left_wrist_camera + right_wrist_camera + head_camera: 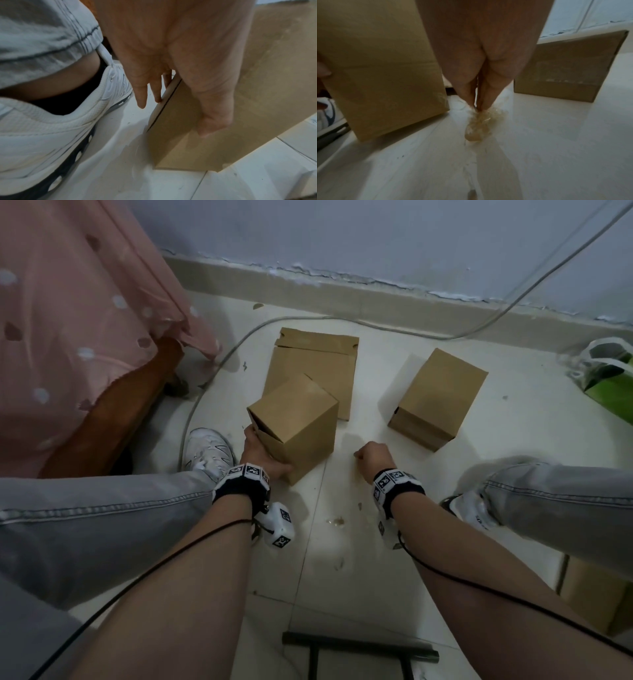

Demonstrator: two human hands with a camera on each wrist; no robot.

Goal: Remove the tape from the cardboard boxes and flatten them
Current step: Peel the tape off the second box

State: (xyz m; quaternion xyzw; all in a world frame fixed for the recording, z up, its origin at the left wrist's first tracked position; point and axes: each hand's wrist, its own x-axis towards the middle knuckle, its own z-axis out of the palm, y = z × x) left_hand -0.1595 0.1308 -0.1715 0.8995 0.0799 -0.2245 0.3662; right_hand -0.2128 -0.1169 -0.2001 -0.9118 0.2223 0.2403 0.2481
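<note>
Crumpled clear tape (478,125), seen only from my right wrist, is dangling from my right hand (373,458) pinching fingers (485,97); my left hand (262,455) is gripping the cardboard box (298,422).

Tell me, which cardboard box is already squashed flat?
The flattened box lying on the floor by the wall, behind the upright box that the left hand grips. The right-side box isn't flattened either.

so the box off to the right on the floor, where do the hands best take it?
Probably span the sealed box across its two long side faces, coming from above. It lies on its side with nothing touching it. The right hand pinches a tape wad; drop that first.
</note>
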